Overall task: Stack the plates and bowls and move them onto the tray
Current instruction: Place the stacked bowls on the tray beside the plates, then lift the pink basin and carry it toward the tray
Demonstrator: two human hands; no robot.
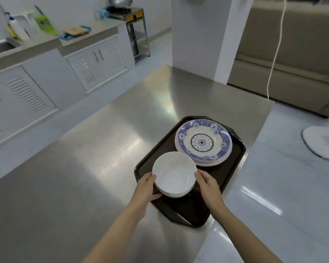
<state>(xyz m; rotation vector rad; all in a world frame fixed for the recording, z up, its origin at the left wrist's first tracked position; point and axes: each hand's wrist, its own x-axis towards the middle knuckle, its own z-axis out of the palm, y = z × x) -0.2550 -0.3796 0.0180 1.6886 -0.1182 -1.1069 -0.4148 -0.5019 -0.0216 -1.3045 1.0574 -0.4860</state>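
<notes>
A steel table (84,177) stands in a kitchen, with white cabinets (36,88) far left and a sofa (292,54) far right. On its right side lies a dark tray (234,168). The left hand (146,188) and right hand (207,184) clamp a stack of white bowls (174,173) between them, over the tray's near half; at least two bowls show. Beyond, two stacked plates (203,142) rest on the tray.

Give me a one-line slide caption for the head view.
Both hands, left and right, hold the stacked white bowls over the dark tray, beside the blue-patterned plates.
</notes>
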